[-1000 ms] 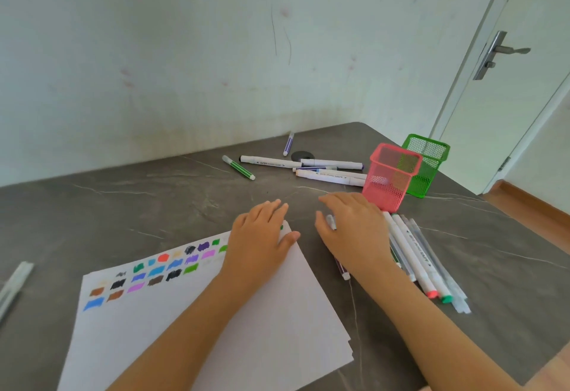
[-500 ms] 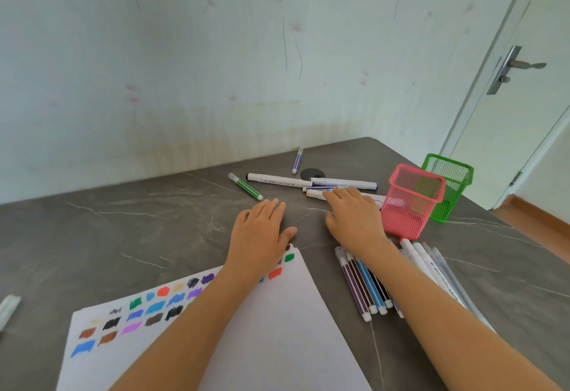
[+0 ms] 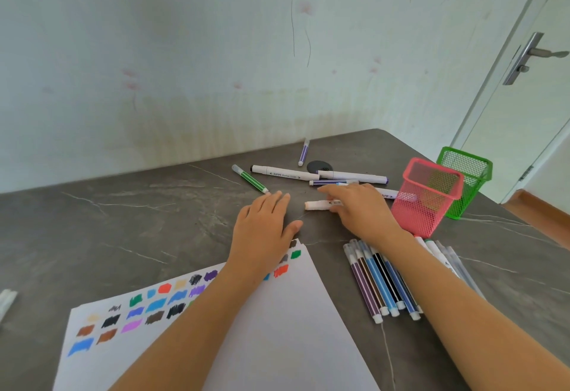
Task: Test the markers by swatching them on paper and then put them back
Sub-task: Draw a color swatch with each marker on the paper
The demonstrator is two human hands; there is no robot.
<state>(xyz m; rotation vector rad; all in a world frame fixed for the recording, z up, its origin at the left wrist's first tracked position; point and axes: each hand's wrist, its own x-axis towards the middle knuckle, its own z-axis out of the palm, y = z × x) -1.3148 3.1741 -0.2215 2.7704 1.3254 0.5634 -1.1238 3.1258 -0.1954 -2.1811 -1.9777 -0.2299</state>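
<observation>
My right hand (image 3: 361, 212) grips a white marker with a pale orange cap (image 3: 317, 204) that lies on the dark table beyond the paper. My left hand (image 3: 262, 230) rests flat, fingers straight, on the table at the far corner of the white paper (image 3: 277, 329). The sheet carries several colour swatches along its left part. Several thin markers (image 3: 379, 282) lie side by side right of the paper. More loose markers (image 3: 277, 171) are scattered farther back. A pink mesh cup (image 3: 427, 196) and a green mesh cup (image 3: 465, 179) stand at the right.
A green-striped marker (image 3: 249, 179) lies just beyond my left fingertips, and a purple one (image 3: 303, 153) lies near the wall. A dark round disc (image 3: 319, 166) sits among the far markers. The table's right edge runs behind the cups, with a door beyond. Something white (image 3: 6, 301) lies at the left edge.
My right hand reached forward past the thin markers and took hold of the orange-capped marker. My left hand slid a little forward off the paper's corner. The camera tilted up.
</observation>
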